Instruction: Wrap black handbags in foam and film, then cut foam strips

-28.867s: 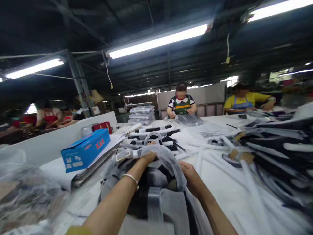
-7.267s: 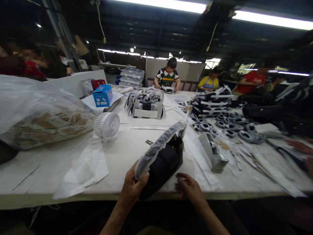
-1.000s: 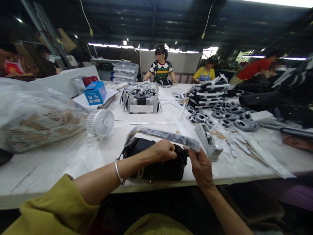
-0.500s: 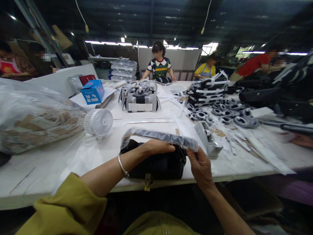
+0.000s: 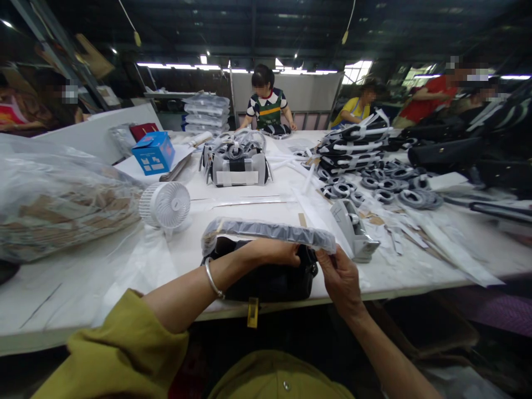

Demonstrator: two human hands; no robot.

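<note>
A black handbag (image 5: 266, 280) lies at the near edge of the white table (image 5: 75, 288), a yellow tag (image 5: 252, 312) hanging from its front. Its handle, wrapped in clear plastic (image 5: 270, 230), arches over the top. My left hand (image 5: 274, 253) is closed on the bag's top under the handle. My right hand (image 5: 338, 274) is closed on the right end of the wrapped handle, beside the bag's side.
A small white fan (image 5: 165, 205) stands to the left, beside a large plastic sack (image 5: 58, 199). A grey tape dispenser (image 5: 355, 230) sits right of the bag. Wrapped bags (image 5: 236, 166), a blue box (image 5: 153, 152) and coiled straps (image 5: 374, 188) lie farther back. Other people work at the far side.
The bag's yellow tag has slipped down over the table edge. My hands keep their hold on the bag and the wrapped handle, shifting only slightly.
</note>
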